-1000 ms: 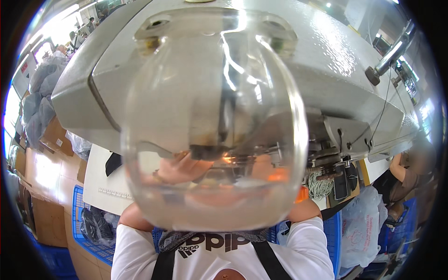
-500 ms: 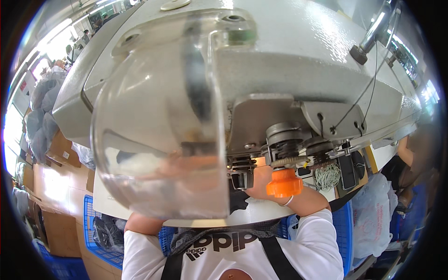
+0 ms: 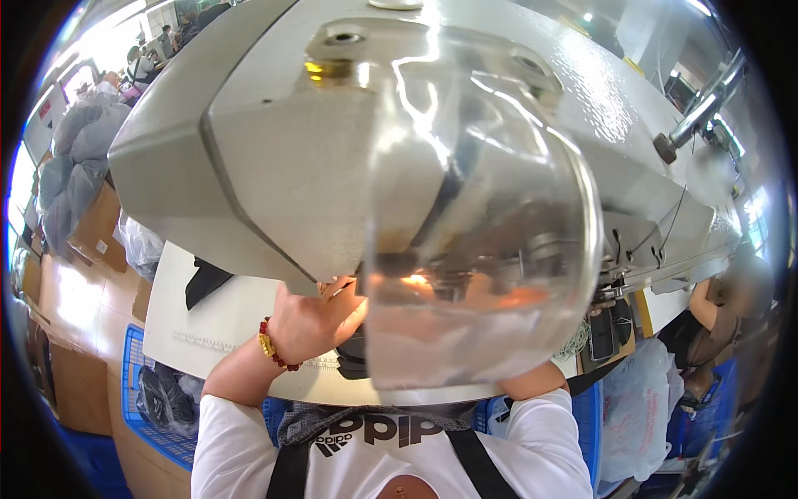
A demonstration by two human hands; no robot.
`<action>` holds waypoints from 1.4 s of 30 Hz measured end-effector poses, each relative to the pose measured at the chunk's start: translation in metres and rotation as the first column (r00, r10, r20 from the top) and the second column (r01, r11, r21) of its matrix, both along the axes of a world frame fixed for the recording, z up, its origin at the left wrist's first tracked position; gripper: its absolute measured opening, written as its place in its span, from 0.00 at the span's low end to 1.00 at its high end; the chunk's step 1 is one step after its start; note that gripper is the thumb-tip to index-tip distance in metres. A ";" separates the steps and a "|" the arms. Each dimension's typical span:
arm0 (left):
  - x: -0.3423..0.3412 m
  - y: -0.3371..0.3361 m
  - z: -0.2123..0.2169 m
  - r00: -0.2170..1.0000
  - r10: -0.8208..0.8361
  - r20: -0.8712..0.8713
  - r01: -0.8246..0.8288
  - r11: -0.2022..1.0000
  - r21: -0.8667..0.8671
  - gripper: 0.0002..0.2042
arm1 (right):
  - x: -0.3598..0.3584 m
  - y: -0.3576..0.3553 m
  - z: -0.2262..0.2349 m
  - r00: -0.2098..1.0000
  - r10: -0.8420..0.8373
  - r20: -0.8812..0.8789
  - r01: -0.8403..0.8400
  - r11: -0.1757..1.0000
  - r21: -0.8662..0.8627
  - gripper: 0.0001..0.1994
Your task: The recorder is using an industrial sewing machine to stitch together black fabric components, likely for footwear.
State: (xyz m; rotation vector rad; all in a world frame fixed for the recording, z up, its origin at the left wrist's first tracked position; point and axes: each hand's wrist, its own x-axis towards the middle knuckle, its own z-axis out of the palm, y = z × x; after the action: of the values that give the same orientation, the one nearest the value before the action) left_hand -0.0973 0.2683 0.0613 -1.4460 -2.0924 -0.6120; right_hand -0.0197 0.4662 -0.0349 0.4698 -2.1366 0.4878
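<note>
Glossy clear plastic guard [image 3: 482,249], smooth grey metal machine head [image 3: 274,158], seemingly matt tabletop [image 3: 224,320]

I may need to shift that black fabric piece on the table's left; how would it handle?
The black fabric piece lies crumpled and flat, so it is probably floppy and light. On the smooth pale table it would likely slide rather than roll.

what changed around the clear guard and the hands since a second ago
The clear guard now sits right of centre, hiding the orange part seen half a second ago. The left hand shows bare beside it; the right hand stays hidden behind the guard. The sewing machine head remains overhead.
</note>
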 end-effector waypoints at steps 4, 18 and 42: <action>-0.003 0.007 -0.009 1.000 0.002 -0.025 -0.001 1.000 0.020 0.08 | 0.007 0.000 0.034 0.994 0.102 -0.029 -0.105 0.982 -0.155 0.06; -0.002 0.012 -0.002 0.976 -0.171 0.135 0.124 0.944 0.305 0.06 | 0.038 0.004 0.085 0.991 -0.073 0.113 0.053 0.984 0.170 0.14; -0.173 -0.052 -0.095 0.355 -0.626 0.694 -0.091 0.716 0.692 0.14 | 0.189 0.075 -0.001 0.478 -0.813 0.332 0.727 0.578 0.371 0.06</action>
State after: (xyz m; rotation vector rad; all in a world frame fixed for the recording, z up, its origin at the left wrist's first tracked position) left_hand -0.2705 0.2168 -0.0333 -1.0987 -1.8322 -2.5275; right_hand 0.1697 0.5409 -0.0355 -0.6404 -2.5819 -0.1640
